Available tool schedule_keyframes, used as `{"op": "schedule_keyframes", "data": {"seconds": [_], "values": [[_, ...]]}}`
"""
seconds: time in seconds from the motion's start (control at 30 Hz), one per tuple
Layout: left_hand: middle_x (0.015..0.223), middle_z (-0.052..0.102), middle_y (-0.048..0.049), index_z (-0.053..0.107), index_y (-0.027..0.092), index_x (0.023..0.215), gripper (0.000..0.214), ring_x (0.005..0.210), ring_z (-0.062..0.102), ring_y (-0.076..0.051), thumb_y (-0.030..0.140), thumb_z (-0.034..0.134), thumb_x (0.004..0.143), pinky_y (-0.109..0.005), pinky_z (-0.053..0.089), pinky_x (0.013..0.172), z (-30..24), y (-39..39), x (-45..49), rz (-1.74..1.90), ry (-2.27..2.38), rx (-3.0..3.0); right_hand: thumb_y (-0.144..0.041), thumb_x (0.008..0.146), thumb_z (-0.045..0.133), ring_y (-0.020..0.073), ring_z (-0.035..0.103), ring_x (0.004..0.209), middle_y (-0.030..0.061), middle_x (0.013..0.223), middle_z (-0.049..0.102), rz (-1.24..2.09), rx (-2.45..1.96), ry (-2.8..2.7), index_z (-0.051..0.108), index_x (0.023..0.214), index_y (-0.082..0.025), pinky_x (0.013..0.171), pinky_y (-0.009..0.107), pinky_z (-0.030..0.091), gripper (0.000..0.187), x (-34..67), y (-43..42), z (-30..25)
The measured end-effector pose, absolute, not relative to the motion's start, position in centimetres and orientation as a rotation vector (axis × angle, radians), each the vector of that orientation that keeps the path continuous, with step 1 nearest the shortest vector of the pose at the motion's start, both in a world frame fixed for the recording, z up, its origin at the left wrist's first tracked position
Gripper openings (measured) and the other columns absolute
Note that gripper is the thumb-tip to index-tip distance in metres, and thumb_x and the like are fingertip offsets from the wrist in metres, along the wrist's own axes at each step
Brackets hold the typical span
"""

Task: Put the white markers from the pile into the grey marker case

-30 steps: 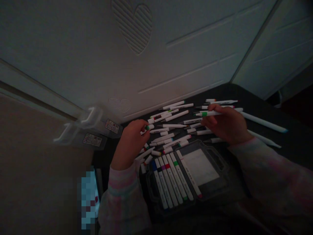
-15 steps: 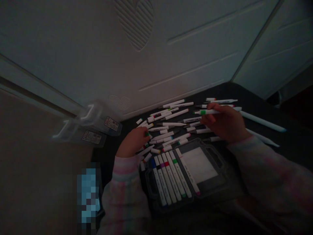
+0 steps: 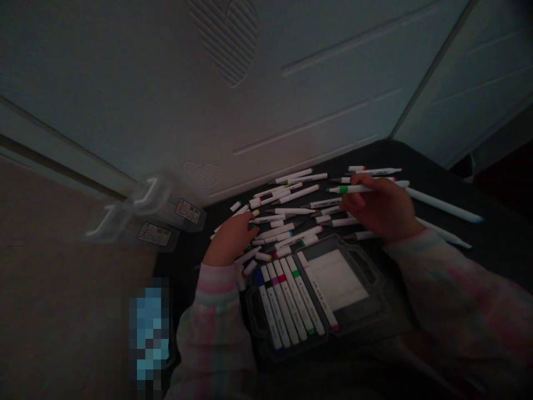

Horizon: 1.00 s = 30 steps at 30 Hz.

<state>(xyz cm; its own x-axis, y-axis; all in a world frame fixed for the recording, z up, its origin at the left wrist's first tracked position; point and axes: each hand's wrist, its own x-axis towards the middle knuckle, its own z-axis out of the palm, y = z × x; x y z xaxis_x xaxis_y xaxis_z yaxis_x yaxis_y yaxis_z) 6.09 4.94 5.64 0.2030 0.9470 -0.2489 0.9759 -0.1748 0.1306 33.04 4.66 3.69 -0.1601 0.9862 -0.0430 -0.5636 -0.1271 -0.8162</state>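
Note:
In my right hand (image 3: 381, 208) is a white marker (image 3: 356, 189) with a green band, pinched between thumb and fingers. Its uncapped dark tip points left, above the scattered markers. My left hand (image 3: 231, 239) reaches into the left side of the pile, with thumb and forefinger closed around a small green cap (image 3: 252, 226), mostly hidden by the fingers. Loose white markers (image 3: 297, 194) and caps lie spread between and behind the hands. Nearer to me is an open clear case (image 3: 258, 328), holding several upright-laid markers (image 3: 291, 300) with coloured bands in its left half.
One marker (image 3: 318, 291) lies along the case's hinge, beside a white sheet (image 3: 339, 280) in the other half. Two clear plastic boxes (image 3: 189, 214) with labels stand at the left. A white panel (image 3: 291, 111) rises behind the dark surface. A blurred-out blue screen (image 3: 152, 328) is at lower left.
My left hand has shifted slightly right, its fingers still around the green cap. My right hand keeps holding the green-banded marker almost in place. The view has moved a little.

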Motion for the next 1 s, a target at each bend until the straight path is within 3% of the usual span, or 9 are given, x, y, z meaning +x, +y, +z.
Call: {"op": "schedule_keyframes", "data": {"seconds": [0.33,0.53,0.73,1.0], "values": [[0.086,0.065,-0.0063,0.063,0.017,0.083,0.017,0.079,0.058,-0.019,0.023,0.050,0.074,-0.026,0.039,0.065,5.1,5.1,6.7,-0.187,1.855,2.256,-0.027,0.074,0.048,0.0096,0.034,0.046,-0.0018,0.046,0.037,1.592,-0.727,-0.825,0.056,0.065,-0.023,0.048,0.027,0.027,0.013,33.1,4.7,3.6],[0.086,0.064,-0.0054,0.062,0.019,0.091,0.021,0.078,0.058,-0.019,0.025,0.047,0.077,-0.027,0.040,0.065,4.9,5.0,7.2,-0.113,1.886,2.314,-0.027,0.074,0.048,0.0097,0.035,0.047,-0.0019,0.046,0.036,1.582,-0.753,-0.811,0.056,0.064,-0.023,0.049,0.027,0.028,0.014,33.1,4.6,3.7],[0.091,0.061,-0.0044,0.063,0.019,0.088,0.022,0.088,0.055,-0.017,0.018,0.042,0.080,-0.026,0.040,0.075,4.3,5.0,8.6,-0.045,1.747,2.463,-0.028,0.075,0.047,0.0096,0.035,0.046,-0.0022,0.046,0.036,1.573,-0.759,-0.824,0.055,0.065,-0.023,0.049,0.027,0.028,0.014,33.1,4.7,3.6],[0.092,0.061,-0.0055,0.062,0.019,0.092,0.023,0.088,0.054,-0.018,0.021,0.042,0.082,-0.027,0.041,0.074,3.1,5.0,9.7,-0.073,1.739,2.496,-0.026,0.074,0.047,0.0098,0.035,0.047,-0.0016,0.045,0.037,1.582,-0.749,-0.794,0.056,0.063,-0.022,0.050,0.027,0.029,0.015,33.0,4.7,3.7]]}}
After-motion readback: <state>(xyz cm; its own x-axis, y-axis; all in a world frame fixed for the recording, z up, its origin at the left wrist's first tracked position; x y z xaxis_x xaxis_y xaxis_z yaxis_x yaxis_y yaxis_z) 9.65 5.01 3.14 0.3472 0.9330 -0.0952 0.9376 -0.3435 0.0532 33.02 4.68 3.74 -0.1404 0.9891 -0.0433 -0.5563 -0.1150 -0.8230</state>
